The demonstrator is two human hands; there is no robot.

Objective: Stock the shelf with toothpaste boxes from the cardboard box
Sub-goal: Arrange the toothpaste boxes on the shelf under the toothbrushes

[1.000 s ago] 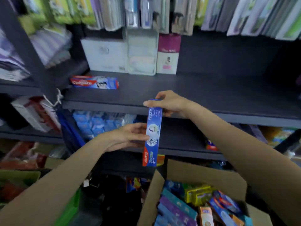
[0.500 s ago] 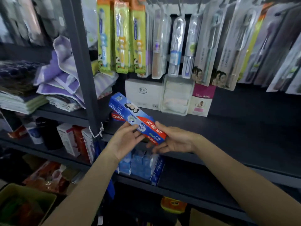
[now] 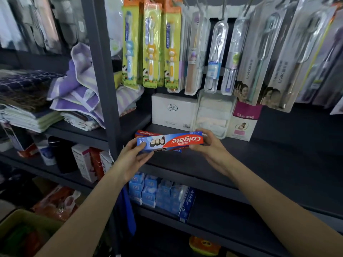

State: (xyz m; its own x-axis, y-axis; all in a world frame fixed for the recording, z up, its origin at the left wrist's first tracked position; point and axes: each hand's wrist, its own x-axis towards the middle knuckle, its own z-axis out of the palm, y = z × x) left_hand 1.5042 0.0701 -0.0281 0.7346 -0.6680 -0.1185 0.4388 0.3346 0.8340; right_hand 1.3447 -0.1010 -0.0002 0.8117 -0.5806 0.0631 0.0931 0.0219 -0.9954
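A Colgate toothpaste box (image 3: 169, 143) is held level, its logo upside down to the camera, at the front left of a dark shelf (image 3: 259, 164); its left end is pinched by the left hand (image 3: 132, 160) and its right end is gripped by the right hand (image 3: 210, 147), both hands being clamped on the box and set well apart along its length; a second toothpaste box (image 3: 146, 134) is seen lying flat on the shelf just behind and partly hidden by the held one, and whether the two touch cannot be told; a white carton (image 3: 172, 110), a clear plastic pack (image 3: 213, 114) and a pink-and-white package (image 3: 243, 121) are stood along the back of the same shelf; packaged toothbrushes (image 3: 150, 43) are hung in a row above; folded towels (image 3: 74, 97) are piled on the neighbouring shelf to the left, beyond a dark upright post (image 3: 104, 80); blue boxes (image 3: 161, 193) are stacked on the shelf below the hands.
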